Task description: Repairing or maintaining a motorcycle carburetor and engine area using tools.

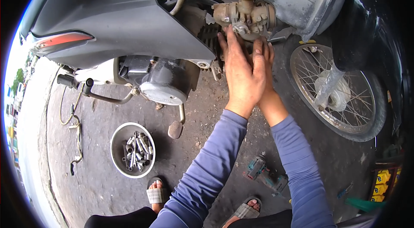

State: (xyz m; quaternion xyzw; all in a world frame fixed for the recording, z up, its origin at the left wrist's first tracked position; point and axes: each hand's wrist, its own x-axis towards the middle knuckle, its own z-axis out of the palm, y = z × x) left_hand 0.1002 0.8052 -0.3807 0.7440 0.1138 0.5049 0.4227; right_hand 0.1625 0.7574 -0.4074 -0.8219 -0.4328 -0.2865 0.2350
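Dusty brown metal carburetor [246,14]: beside the grey boxy plastic housing [297,1].
Left hand [243,70]: fingers extended at the carburetor's lower side, probably for close access; cannot tell any pinch.
Right hand [268,79]: partly behind the left, grip hidden.
Round pale-rimmed bowl [119,162]: silvery metal sockets [140,149], likely gathered against scattering.

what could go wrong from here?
Scraped fingers: the left hand and right hand crowd together at the carburetor, close to the cylinder fins.
Trip: the cordless driver lies near the right sandal and could be stepped on.
Spill: the bowl of sockets sits near the left sandal; a kick might scatter them.
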